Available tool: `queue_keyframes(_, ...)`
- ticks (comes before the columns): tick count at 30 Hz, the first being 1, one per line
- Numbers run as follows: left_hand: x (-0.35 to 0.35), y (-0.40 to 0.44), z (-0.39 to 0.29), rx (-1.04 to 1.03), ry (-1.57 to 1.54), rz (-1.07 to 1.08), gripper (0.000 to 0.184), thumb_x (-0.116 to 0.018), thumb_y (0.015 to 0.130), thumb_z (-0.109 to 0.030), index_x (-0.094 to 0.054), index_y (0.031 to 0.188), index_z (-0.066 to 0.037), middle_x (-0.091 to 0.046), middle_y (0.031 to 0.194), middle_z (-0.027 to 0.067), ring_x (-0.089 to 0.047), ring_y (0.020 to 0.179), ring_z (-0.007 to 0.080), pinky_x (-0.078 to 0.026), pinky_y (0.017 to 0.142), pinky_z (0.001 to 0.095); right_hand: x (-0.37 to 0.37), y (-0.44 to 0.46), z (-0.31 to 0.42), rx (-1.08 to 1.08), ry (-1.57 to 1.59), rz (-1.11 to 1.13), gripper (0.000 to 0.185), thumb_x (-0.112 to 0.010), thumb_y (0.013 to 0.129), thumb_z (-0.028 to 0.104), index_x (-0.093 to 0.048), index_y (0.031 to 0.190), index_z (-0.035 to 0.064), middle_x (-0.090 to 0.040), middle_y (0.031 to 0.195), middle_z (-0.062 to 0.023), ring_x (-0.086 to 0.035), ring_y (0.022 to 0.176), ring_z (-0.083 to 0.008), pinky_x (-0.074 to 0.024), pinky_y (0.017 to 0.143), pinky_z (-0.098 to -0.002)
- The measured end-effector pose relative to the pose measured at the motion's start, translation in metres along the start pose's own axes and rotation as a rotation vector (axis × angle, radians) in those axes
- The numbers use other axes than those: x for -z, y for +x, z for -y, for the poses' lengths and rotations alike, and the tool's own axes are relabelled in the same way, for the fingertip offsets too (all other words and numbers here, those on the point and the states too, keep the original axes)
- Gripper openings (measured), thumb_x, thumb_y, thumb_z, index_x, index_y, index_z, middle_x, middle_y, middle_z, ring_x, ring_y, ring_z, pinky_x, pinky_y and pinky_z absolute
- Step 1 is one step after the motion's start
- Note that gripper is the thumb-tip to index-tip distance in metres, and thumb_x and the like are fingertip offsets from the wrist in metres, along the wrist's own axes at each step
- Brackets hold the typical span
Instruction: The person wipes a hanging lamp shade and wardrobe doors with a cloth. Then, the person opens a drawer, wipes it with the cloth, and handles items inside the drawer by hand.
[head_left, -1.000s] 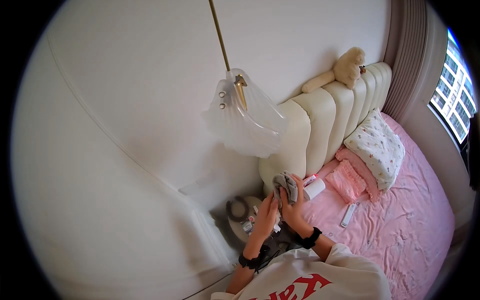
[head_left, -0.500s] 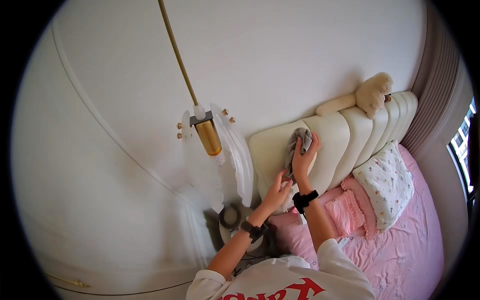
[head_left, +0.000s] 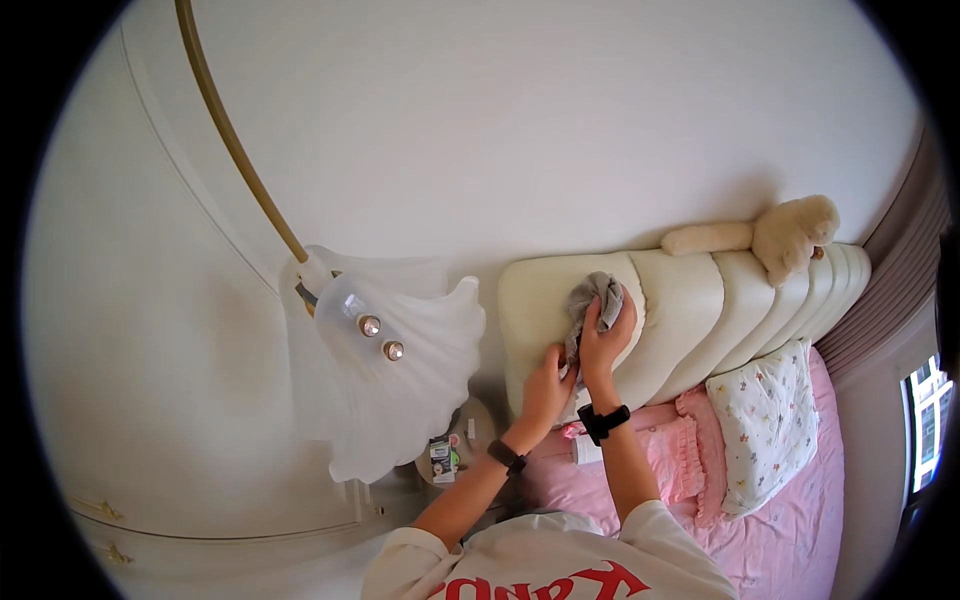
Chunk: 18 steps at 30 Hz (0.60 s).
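A crumpled grey cloth hangs in front of the cream padded headboard. My right hand is closed around its upper part, with the bunched fabric between thumb and fingers. Lower and to the left, my left hand is closed at the hanging end of the cloth, thumb against the fabric. Whether the cloth touches the headboard, I cannot tell. Both wrists wear dark bands.
A frosted, petal-shaped lamp shade hangs close on the left from a brass rod. Below it stands a round bedside table with small items. A plush toy lies on the headboard; a patterned pillow rests on the pink bed.
My view has shifted, and the lamp now appears turned and farther left. My left hand has moved up onto the lower end of the cloth. The right hand keeps its hold.
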<state>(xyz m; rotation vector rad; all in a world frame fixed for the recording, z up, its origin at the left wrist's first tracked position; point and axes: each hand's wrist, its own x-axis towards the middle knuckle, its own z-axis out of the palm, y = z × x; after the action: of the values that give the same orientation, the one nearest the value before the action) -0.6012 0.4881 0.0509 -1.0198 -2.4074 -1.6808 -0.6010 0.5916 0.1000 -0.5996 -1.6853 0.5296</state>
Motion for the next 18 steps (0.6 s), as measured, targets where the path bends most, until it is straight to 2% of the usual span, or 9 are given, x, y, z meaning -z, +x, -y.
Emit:
queue_keyframes(1,0.0,-0.001,-0.001,0.034,-0.018,0.001,0.027,-0.058,0.081,-0.019,-0.045,0.101,-0.007,-0.062,0.081,0.0187,-0.058,0.075,0.0401,-0.045,0.062,0.0464,0.001,0.006,0.005,0.046,-0.036,0.051,0.034,-0.06,0.076,0.009,-0.051,0.108,0.001,-0.057,0.1,-0.0144,-0.051,0.095,-0.0325,-0.0377,0.088,-0.0415)
queue_keyframes(5,-0.003,-0.004,-0.005,0.14,-0.07,-0.021,0.024,-0.057,0.081,-0.02,-0.047,0.097,-0.005,-0.061,0.081,0.0199,-0.057,0.074,0.0412,-0.044,0.061,0.0469,-0.015,0.021,0.023,-0.005,0.034,0.206,0.031,-0.059,0.076,0.013,-0.053,0.104,0.0021,-0.058,0.096,-0.0158,-0.055,0.089,-0.0333,-0.0445,0.077,-0.0395)
queue_keyframes(7,-0.001,-0.001,-0.002,0.145,-0.139,-0.06,0.022,-0.056,0.082,-0.021,-0.048,0.093,-0.004,-0.061,0.081,0.02,-0.056,0.071,0.0416,-0.044,0.06,0.0457,-0.025,0.028,0.029,-0.03,0.019,0.29,0.031,-0.059,0.076,0.016,-0.054,0.103,0.0022,-0.059,0.094,-0.0158,-0.055,0.089,-0.0334,-0.0448,0.077,-0.0395)
queue_keyframes(10,0.014,0.004,-0.007,0.292,-0.19,0.013,0.02,-0.053,0.083,-0.014,-0.048,0.094,0.002,-0.059,0.077,0.0208,-0.059,0.065,0.0338,-0.045,0.061,0.038,-0.038,0.036,0.036,-0.05,0.019,0.398,0.03,-0.06,0.075,0.019,-0.055,0.101,0.0031,-0.06,0.091,-0.0142,-0.056,0.085,-0.0323,-0.0455,0.074,-0.0395)
queue_keyframes(13,0.017,0.006,0.017,0.079,-0.033,-0.109,0.018,-0.053,0.085,-0.014,-0.048,0.09,0.003,-0.057,0.073,0.0163,-0.056,0.058,0.0218,-0.044,0.057,0.0322,-0.045,0.04,0.045,-0.052,0.011,0.461,0.031,-0.061,0.074,0.02,-0.055,0.099,0.0037,-0.06,0.09,-0.0124,-0.057,0.082,-0.0311,-0.0457,0.072,-0.0396)
queue_keyframes(16,0.021,0.001,0.034,0.233,-0.153,-0.09,0.017,-0.053,0.087,-0.013,-0.047,0.091,0.002,-0.057,0.073,0.0128,-0.052,0.056,0.014,-0.043,0.055,0.0285,-0.052,0.035,0.044,0.047,0.009,0.405,0.033,-0.063,0.071,0.02,-0.055,0.099,0.0044,-0.06,0.088,-0.0108,-0.057,0.081,-0.0297,-0.0459,0.07,-0.0393)
queue_keyframes(18,0.03,0.001,0.027,0.313,-0.105,-0.009,0.017,-0.053,0.087,-0.013,-0.046,0.09,0.002,-0.056,0.073,0.0117,-0.053,0.058,0.0111,-0.043,0.054,0.0276,-0.055,0.031,0.043,0.123,-0.011,0.37,0.035,-0.065,0.07,0.021,-0.055,0.1,0.0052,-0.06,0.087,-0.01,-0.057,0.08,-0.029,-0.0461,0.07,-0.0388)
